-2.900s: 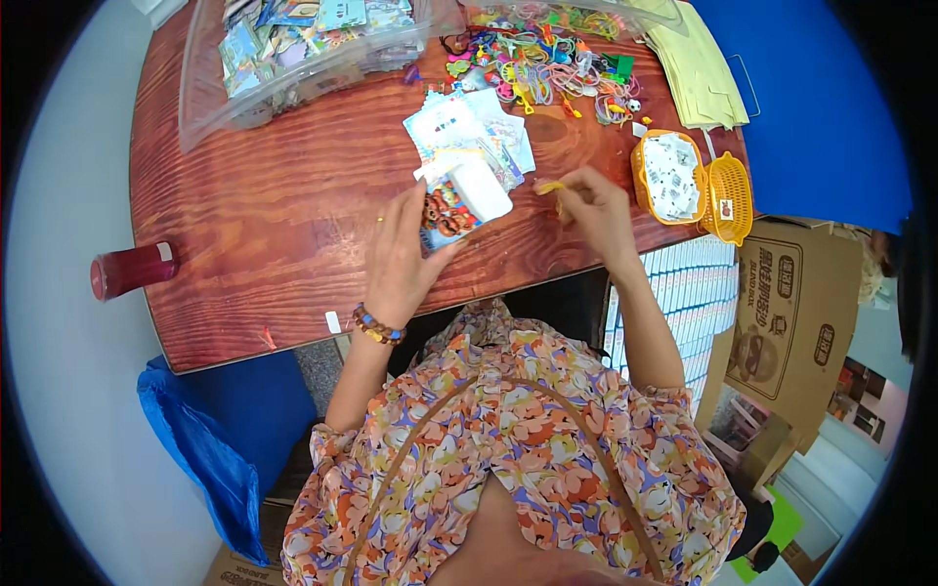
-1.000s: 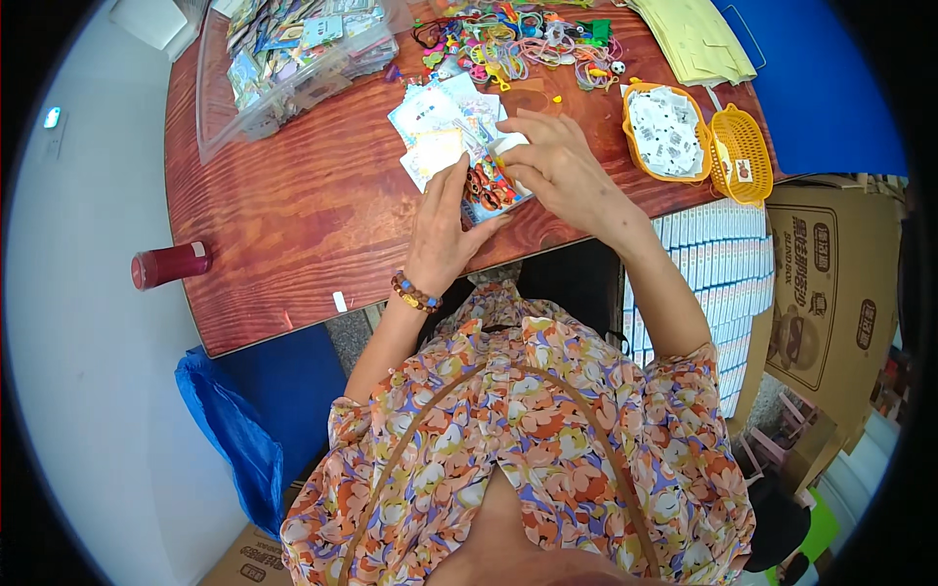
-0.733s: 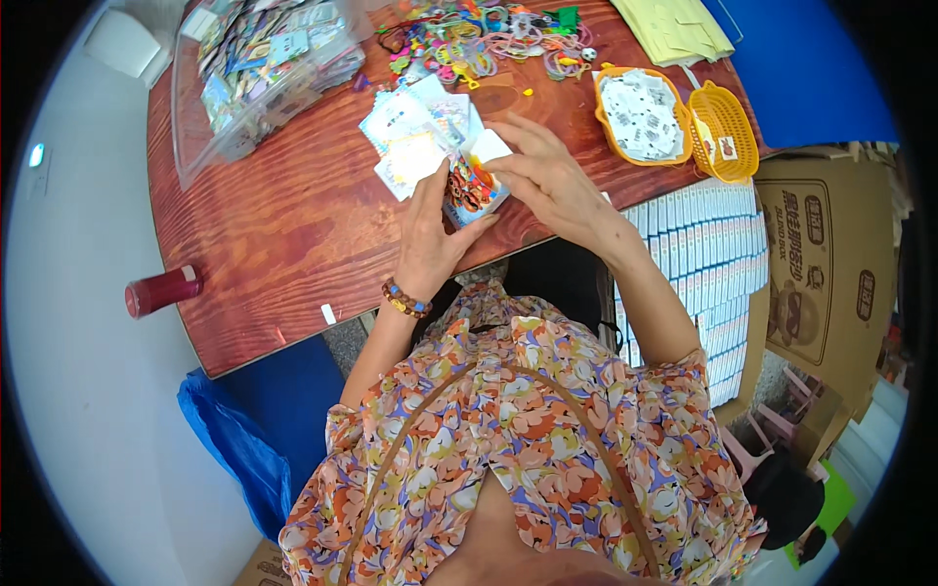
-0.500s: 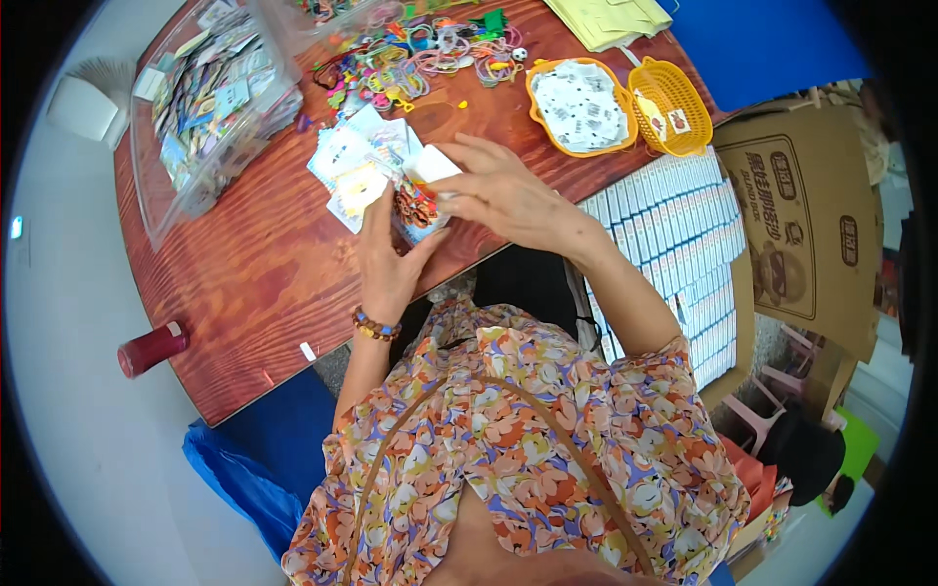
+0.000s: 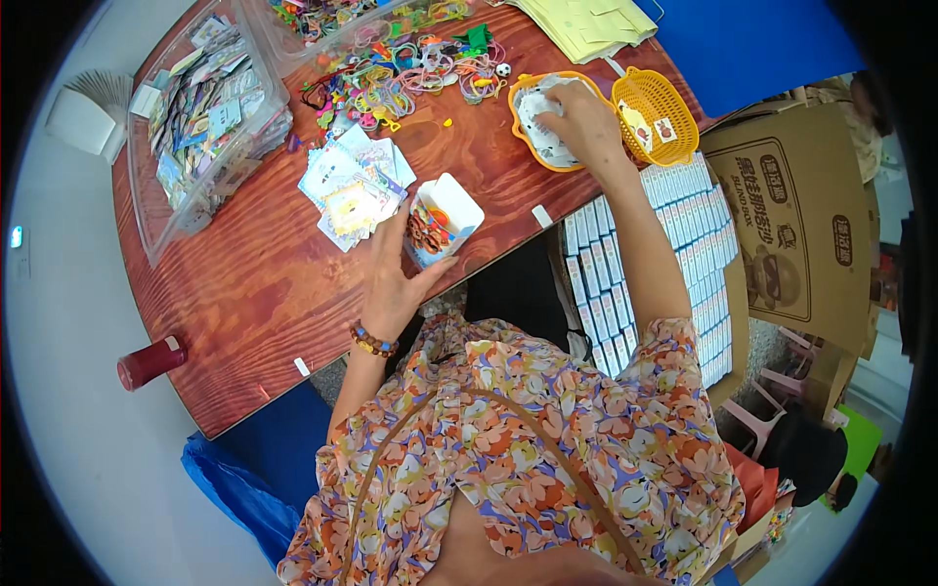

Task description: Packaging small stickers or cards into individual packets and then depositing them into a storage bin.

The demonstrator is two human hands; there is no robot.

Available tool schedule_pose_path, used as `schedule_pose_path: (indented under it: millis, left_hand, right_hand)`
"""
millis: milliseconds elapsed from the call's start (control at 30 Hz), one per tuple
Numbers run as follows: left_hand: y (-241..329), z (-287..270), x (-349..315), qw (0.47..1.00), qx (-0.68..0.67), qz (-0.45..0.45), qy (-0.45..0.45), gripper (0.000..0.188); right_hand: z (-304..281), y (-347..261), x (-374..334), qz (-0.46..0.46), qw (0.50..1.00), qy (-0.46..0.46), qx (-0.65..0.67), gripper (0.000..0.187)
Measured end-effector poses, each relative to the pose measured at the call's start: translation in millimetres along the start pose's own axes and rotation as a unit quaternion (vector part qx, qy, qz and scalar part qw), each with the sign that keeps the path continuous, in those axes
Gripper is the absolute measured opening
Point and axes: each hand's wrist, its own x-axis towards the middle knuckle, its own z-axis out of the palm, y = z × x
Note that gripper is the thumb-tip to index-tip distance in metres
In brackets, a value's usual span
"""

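Nearest the person, the left hand [image 5: 391,283] is closed around a small box [image 5: 430,232], thumb and fingers on opposite sides, at the near edge of the wooden worktop [image 5: 239,293]. The box is open, its white flap raised towards one o'clock; bright colours show at its mouth, though print and contents cannot be told apart. On a clock centred on this box, twelve pointing away from the person, a blue plastic bag [image 5: 234,493] sits at seven, its inside hidden. Between three and four, an open brown carton [image 5: 806,210] holds tight rows of slim white-and-blue boxes [image 5: 601,283]. At ten, near the left fingertips, loose printed cards [image 5: 352,190] lie fanned. Towards half past one, the right hand [image 5: 576,122] is over an orange basket [image 5: 519,132] of small white packets [image 5: 534,105]; its fingers are half curled, and whether they pinch one cannot be told. Just beside, at two, a yellow mesh basket [image 5: 669,96] contains a few printed pieces [image 5: 664,131]. Farther out, at twelve, coloured trinkets [image 5: 420,73] lie heaped. At ten, a clear bin [image 5: 149,230] is full of cards; at eleven, a second clear bin [image 5: 285,57] holds more trinkets.
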Motion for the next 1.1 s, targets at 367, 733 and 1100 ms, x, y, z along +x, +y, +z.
schedule_pose_path:
  millis: [367,733,1100]
  left_hand:
    - [-4,2,5,0.999,0.002,0.014,-0.051,0.087]
    - [11,9,21,0.997,-0.010,0.058,-0.057,0.085]
    - [9,18,28,0.997,0.010,0.047,-0.054,0.083]
  right_hand:
    - [7,29,1,0.054,0.985,0.002,0.162,0.024]
    - [-13,22,6,0.169,0.902,-0.063,0.392,0.016]
    - [-14,23,7,0.091,0.930,-0.052,0.352,0.022]
